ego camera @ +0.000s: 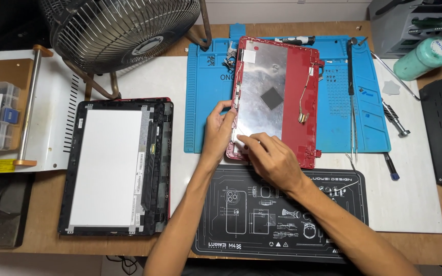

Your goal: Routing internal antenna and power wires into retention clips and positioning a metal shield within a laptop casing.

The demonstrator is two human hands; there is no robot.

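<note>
A red plastic laptop lid shell (277,99), silver-foil-lined inside, lies face-up and slightly tilted across the blue silicone mat.

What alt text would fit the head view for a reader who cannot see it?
Two bare hands work at the near left edge of a red laptop lid lying inside-up on a blue mat: the left hand grips its edge, the right hand presses its corner. A detached screen panel lies to the left, below a metal fan.

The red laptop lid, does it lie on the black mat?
No, the red laptop lid lies mostly on the blue mat, only near the black mat.
</note>
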